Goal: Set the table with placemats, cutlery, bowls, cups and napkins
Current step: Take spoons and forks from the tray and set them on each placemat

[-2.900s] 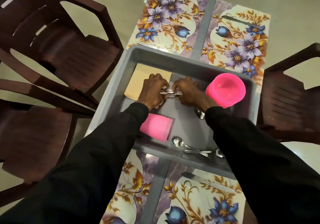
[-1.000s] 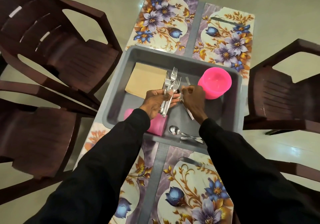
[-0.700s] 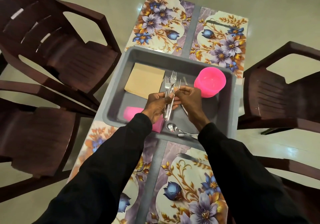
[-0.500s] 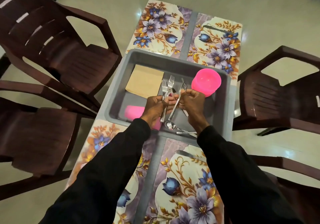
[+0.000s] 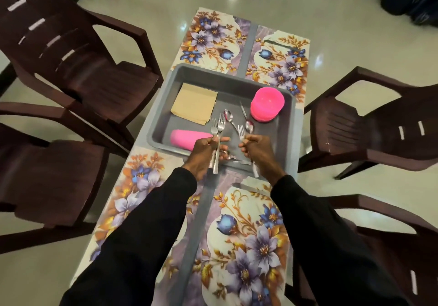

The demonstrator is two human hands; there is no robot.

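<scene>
Over the grey plastic tray (image 5: 159, 116), the grip of the left hand (image 5: 203, 154) is clamped on two shiny steel forks (image 5: 221, 123), tines up. The right hand (image 5: 258, 151) pinches a third steel fork (image 5: 241, 130) beside them.

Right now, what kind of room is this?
Probably a home dining room: a table with flowery placemats, brown plastic chairs around it, and a grey tray of spoons and pink bowls.
</scene>
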